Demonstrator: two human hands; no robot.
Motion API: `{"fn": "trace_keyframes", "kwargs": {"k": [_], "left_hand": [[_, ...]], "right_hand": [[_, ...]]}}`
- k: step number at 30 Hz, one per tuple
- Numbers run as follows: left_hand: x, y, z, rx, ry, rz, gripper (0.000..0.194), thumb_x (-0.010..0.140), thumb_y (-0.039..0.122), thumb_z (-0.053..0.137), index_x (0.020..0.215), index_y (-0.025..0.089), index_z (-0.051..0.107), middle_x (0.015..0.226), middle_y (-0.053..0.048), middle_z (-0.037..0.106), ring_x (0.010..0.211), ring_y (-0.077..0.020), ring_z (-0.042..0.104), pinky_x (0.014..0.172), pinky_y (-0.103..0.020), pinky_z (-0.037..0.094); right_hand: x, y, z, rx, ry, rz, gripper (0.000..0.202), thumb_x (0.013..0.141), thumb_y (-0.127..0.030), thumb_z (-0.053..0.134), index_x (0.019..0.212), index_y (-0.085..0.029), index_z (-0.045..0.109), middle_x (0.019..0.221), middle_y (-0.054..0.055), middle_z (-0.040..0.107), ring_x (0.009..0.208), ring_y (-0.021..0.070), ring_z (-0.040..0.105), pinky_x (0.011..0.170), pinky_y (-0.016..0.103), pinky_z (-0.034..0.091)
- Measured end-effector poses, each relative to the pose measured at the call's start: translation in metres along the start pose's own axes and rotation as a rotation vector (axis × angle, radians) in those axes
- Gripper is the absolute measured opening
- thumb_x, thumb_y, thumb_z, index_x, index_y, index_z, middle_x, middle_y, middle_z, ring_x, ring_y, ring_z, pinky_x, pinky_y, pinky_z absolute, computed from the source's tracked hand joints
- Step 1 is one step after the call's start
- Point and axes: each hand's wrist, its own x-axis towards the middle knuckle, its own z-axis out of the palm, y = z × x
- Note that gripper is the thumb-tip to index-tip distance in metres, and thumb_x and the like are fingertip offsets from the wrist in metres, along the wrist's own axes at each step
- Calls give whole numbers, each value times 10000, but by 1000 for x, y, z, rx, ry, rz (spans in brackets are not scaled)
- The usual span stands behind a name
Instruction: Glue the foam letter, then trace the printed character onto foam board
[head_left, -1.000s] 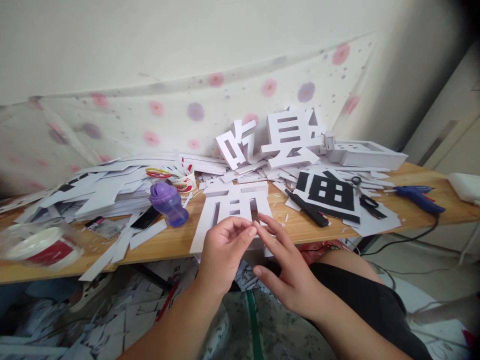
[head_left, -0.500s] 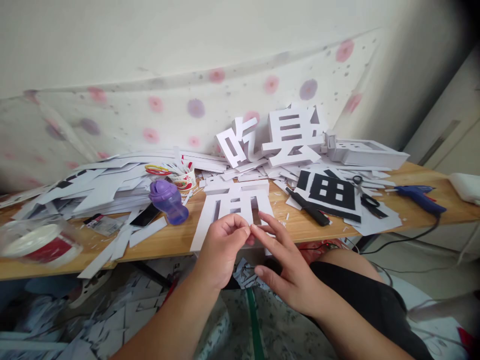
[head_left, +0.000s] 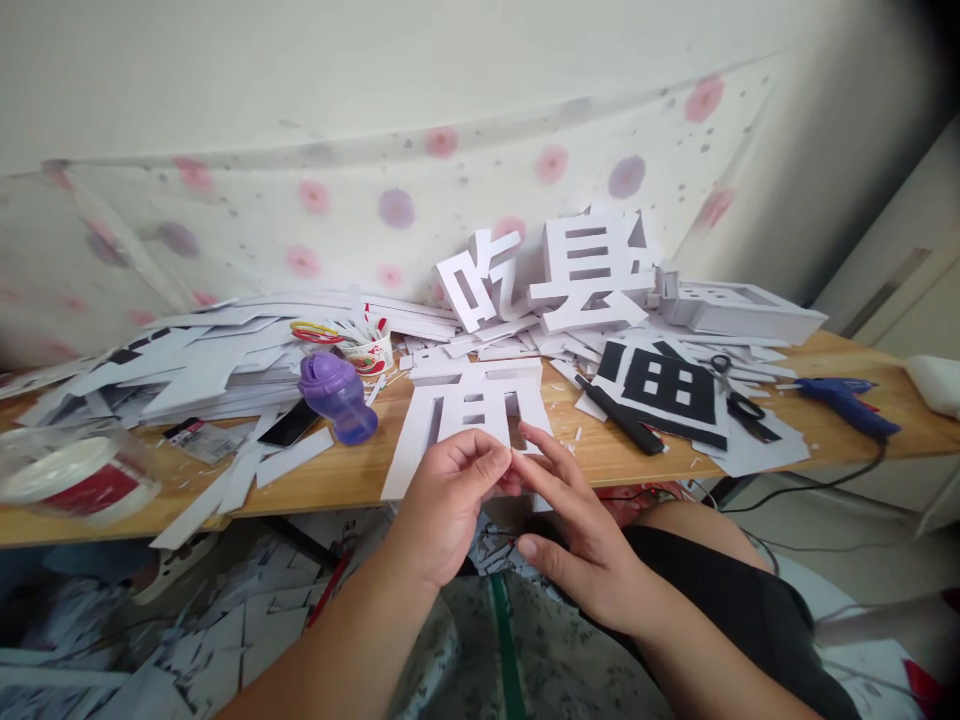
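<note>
My left hand is closed in a pinch in front of the white foam character at the table's front edge; whatever its fingertips hold, if anything, is too small to make out. Close beside it, my right hand has its fingers apart, with its index fingertip touching the left fingertips. The hands hide the lower middle of the white character. Farther back stand two more white characters, a smaller one and a larger one to its right.
Around lie a purple bottle, a phone, a tub, stacked white sheets, a cup, a black-handled tool, a black cut-out, scissors and a blue glue gun.
The view has shifted slightly. Both hands stay together at the front edge, with the left hand's fingertips slightly farther right; nothing on the table has visibly moved.
</note>
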Motion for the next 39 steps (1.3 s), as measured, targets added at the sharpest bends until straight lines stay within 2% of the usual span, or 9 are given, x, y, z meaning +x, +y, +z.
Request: {"fn": "trace_keyframes", "kwargs": {"k": [6,11,14,18,24,28,35,39], "left_hand": [[-2,0,2,12,47,15,166,771,256,688,673,153,602,683,-5,611,690,-126,566,715,-267,476],[-5,1,10,-19,101,0,187,694,251,708,609,152,575,614,-1,598,630,-129,558,671,-270,471],[-5,3,14,-30,131,0,185,658,237,711,582,153,565,589,2,591,604,-124,549,647,-263,464],[-5,3,15,-46,139,-10,180,643,229,701,569,154,554,585,6,590,594,-118,544,637,-260,460],[-8,1,12,106,128,37,131,682,207,621,586,171,540,593,-1,598,615,-130,552,615,-254,441],[-9,0,12,149,151,33,152,686,217,612,581,181,508,596,-8,601,626,-146,552,577,-253,440],[-8,-2,12,133,131,36,133,710,170,570,596,186,503,619,7,593,630,-135,550,548,-228,435],[-9,-2,11,166,130,66,140,713,163,575,587,182,515,612,9,601,634,-127,549,594,-231,449]], "right_hand": [[-1,0,3,-28,0,1,603,898,-284,549,1448,-371,318,1569,17,109,1365,270,322,1128,441,285],[-4,0,6,55,5,39,594,907,-341,545,1451,-373,308,1584,6,80,1437,281,156,1136,471,252],[-5,0,7,119,6,67,587,900,-400,546,1443,-374,326,1588,4,85,1441,291,138,1124,494,268],[-4,0,9,280,5,88,584,877,-454,560,1423,-386,363,1591,-17,79,1441,295,136,1100,498,310],[0,-4,15,587,22,148,551,837,-571,537,1359,-415,454,1585,-43,118,1403,314,258,979,507,447],[0,-5,18,740,41,157,526,820,-506,591,1328,-406,500,1581,-50,135,1409,319,235,997,516,422],[0,-4,20,762,44,169,525,826,-511,587,1331,-396,501,1583,-37,134,1407,332,239,1004,552,401],[-1,-1,17,627,45,161,520,844,-511,570,1345,-403,482,1587,-40,113,1417,315,219,1028,513,394]]}}
